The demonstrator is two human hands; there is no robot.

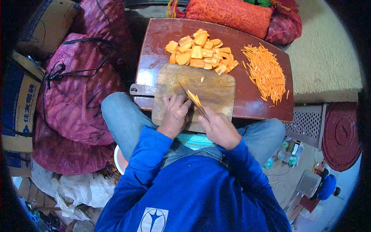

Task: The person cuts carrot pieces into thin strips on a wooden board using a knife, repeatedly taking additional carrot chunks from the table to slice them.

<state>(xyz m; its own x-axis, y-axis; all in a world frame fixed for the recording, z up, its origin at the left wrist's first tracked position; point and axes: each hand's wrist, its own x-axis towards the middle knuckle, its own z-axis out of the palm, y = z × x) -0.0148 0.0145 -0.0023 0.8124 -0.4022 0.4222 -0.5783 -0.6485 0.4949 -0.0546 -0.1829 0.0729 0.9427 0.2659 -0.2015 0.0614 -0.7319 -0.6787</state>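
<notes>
My right hand (221,129) is closed around a knife (201,111), its blade slanting up and left over the wooden cutting board (216,83). Several thin orange strips (193,97), carrot by their look, lie along the blade. Beside the blade, my left hand (176,115) rests on the board with its fingers curled down; whatever is under them is hidden. Beyond the board sits a heap of orange carrot chunks (197,52). To the right, a pile of cut carrot strips (266,73) lies on the red-brown table (251,106). A small pale scrap (202,79) is on the board.
A flat metal piece with a hole (142,90) juts out left of the board. Purple mesh sacks (81,92) and cardboard boxes (23,104) crowd the left. An orange mesh sack (230,17) lies behind the table. At right are a grey crate (308,121) and a maroon lid (341,135).
</notes>
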